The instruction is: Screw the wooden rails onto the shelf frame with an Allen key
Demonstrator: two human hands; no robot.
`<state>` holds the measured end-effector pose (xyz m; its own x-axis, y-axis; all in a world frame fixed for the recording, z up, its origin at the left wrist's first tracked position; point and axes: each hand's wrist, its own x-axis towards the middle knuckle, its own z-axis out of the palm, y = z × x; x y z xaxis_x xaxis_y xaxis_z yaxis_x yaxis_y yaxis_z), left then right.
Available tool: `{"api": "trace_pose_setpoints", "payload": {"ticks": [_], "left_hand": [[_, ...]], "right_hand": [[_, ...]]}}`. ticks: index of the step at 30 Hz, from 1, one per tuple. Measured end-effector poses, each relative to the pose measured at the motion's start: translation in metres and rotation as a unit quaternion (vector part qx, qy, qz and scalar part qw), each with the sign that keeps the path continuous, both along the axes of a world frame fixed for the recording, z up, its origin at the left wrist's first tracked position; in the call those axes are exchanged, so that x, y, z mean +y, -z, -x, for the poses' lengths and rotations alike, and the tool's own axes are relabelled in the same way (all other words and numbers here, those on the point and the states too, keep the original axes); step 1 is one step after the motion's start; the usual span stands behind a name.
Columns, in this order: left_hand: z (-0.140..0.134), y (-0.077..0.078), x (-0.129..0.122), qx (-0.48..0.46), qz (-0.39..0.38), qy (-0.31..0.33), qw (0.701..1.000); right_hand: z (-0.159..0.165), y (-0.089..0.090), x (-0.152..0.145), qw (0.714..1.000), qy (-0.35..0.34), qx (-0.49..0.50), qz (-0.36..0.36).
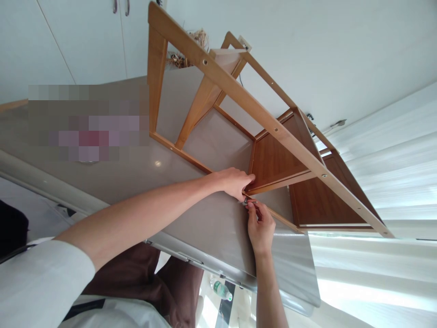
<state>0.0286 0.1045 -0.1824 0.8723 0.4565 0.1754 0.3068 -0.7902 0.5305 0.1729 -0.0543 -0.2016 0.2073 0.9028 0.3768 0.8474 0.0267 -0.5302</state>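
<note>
A brown wooden shelf frame (235,93) with several crosspieces lies on its side on the grey tabletop. Its panel (280,152) stands between the rails. My left hand (236,182) is closed around the lower rail, at the corner where this panel meets it. Just to the right, my right hand (262,228) pinches a small metal piece (246,201) against the outer side of that rail. The piece is too small for me to tell its kind. Screw heads or holes show along the upper rail.
The grey tabletop (205,223) has its near edge by my legs. Behind it are a white wall (324,54) and white cabinets (92,41). White curtains (375,182) hang at the right. On the floor lies a plastic bottle (220,289). A patch on the left is pixelated.
</note>
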Motion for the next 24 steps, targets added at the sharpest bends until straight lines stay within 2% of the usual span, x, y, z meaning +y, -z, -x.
{"api": "trace_pose_setpoints", "payload": {"ticks": [5,13,24], "left_hand": [[0.0,0.0,0.0,0.005,-0.007,0.0,1.0],[-0.001,0.002,0.0,-0.001,-0.008,0.003,1.0],[0.0,0.0,0.0,-0.004,0.004,0.005,1.0]], "right_hand": [[0.001,0.0,0.002,0.999,-0.005,-0.03,-0.024],[0.012,-0.006,0.008,0.989,-0.055,-0.122,-0.056],[0.009,-0.003,0.004,0.997,0.009,-0.061,-0.05]]}}
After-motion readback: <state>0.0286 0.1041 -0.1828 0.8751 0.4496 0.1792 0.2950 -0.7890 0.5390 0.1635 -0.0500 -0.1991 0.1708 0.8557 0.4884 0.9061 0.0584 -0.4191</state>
